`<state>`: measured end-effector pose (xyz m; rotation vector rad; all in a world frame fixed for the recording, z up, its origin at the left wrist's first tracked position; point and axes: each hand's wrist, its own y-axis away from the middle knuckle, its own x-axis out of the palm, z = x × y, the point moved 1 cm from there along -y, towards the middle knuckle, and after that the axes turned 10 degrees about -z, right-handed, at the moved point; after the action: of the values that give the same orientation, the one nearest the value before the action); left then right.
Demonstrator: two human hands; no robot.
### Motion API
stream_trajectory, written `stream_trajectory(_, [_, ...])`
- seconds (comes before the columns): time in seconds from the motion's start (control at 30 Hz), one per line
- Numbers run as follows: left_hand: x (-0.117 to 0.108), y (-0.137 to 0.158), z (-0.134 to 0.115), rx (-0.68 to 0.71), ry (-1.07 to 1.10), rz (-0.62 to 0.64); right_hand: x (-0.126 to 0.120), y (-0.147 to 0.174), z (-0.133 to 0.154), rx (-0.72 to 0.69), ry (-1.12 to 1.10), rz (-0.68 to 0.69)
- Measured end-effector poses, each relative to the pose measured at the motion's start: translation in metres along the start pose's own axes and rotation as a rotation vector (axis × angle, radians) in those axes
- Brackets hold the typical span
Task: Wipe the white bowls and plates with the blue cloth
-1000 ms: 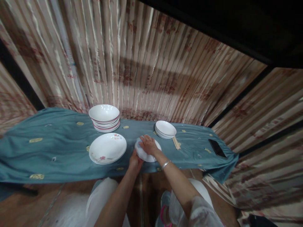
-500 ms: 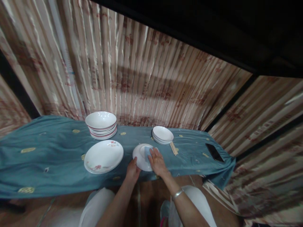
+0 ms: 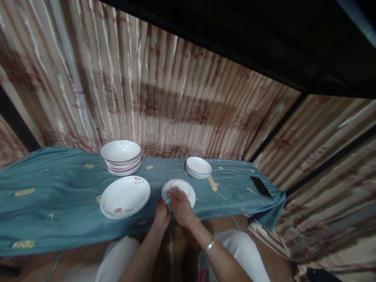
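A small white plate (image 3: 191, 192) with a raised ring on its upper face, seemingly turned bottom up, is held over the near part of the table. My left hand (image 3: 162, 214) is closed on its near left edge. A light blue cloth (image 3: 167, 196) lies under my right hand (image 3: 180, 204), whose fingers press it against the plate's left side. Part of the cloth and the plate's near rim are hidden by my hands. Left of them sits a large white plate (image 3: 125, 197) with red flowers.
A tall stack of white bowls with red rims (image 3: 121, 156) stands at the back left. Several small white dishes (image 3: 199, 167) are stacked behind my hands, with chopsticks (image 3: 212, 183) beside them. A black phone (image 3: 261, 186) lies far right on the green tablecloth (image 3: 73, 196).
My right hand has moved the cloth leftward across the plate, from its right side to its left, close to my left hand. The whole view has shifted slightly.
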<state>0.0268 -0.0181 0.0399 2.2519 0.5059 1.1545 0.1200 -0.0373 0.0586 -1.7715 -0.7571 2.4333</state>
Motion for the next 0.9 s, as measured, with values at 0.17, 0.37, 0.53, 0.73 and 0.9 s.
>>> stream_trajectory(0.17, [-0.001, -0.002, 0.001, -0.022, -0.014, -0.021, -0.001, -0.029, 0.005, -0.039, 0.033, 0.096])
stream_trajectory(0.37, [0.003, -0.007, 0.001, -0.045, -0.016, -0.025, -0.001, -0.064, 0.0, -0.015, 0.077, 0.154])
stream_trajectory(0.53, [0.004, -0.008, 0.002, -0.056, -0.021, -0.032, -0.003, -0.081, -0.015, 0.107, 0.085, 0.184])
stream_trajectory(0.73, [0.006, -0.002, 0.0, -0.033, -0.056, -0.035, -0.007, -0.076, -0.041, 0.309, 0.094, 0.176])
stream_trajectory(0.9, [0.009, 0.005, -0.001, -0.027, -0.061, -0.023, -0.007, -0.054, -0.062, 0.398, 0.077, 0.131])
